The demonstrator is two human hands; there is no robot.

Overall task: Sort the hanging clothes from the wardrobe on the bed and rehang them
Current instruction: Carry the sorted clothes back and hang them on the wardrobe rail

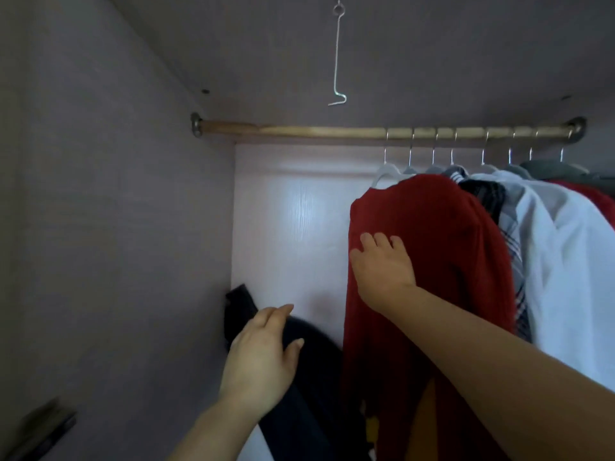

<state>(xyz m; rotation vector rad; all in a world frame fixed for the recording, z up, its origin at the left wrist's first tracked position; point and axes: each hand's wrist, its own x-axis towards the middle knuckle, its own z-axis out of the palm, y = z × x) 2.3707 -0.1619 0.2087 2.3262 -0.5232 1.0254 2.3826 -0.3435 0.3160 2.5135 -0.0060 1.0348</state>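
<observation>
The right hand point(382, 267) lies flat on the red garment point(449, 261), fingers straight and a little spread, pressing the cloth and not gripping it. The left hand point(263, 357) is lower, toward 8 o'clock from the right, with fingers straight and thumb held apart. It rests against a dark garment point(309, 377) that slumps in the wardrobe's lower left corner, and I see no closed grip there.

The red garment hangs at the left end of the row, its long axis running from 12 to 6 o'clock. Its white hanger point(382, 173) sits at 12 o'clock from the right hand, hooked over the rod point(299, 131), which runs from 9 to 3 o'clock. The checked shirt point(509, 227) and white shirt point(565, 277) crowd it from the 3 o'clock side, while the rod toward 9 o'clock is bare.

The right hand is clearly the nearer one. To lift this piece out, it likely has to travel straight up to the hook, then draw it off toward the open 9 o'clock side.
</observation>
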